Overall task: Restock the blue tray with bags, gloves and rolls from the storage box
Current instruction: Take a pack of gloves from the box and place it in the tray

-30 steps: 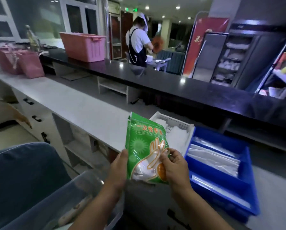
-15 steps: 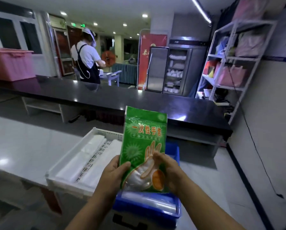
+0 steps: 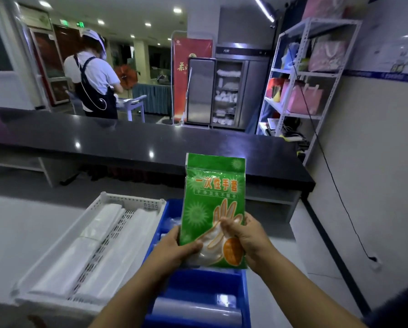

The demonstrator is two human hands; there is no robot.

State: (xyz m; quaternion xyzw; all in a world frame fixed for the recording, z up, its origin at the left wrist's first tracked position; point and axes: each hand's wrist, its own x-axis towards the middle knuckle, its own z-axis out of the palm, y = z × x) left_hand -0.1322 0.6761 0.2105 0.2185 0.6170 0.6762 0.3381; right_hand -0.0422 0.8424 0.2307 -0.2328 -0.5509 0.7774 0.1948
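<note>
Long glossy black counter (image 3: 151,138) across the room, white metal shelving rack (image 3: 302,74) against the pale right wall (image 3: 375,162), steel glass-door cabinet (image 3: 226,91) beside a red banner (image 3: 183,76), round recessed ceiling lights (image 3: 177,10), person in a dark apron (image 3: 94,84) beyond the counter.

Likely a canteen service area: long black counter (image 3: 151,138), aproned worker (image 3: 93,76), glass-door cabinet (image 3: 226,91) of dishes.
</note>
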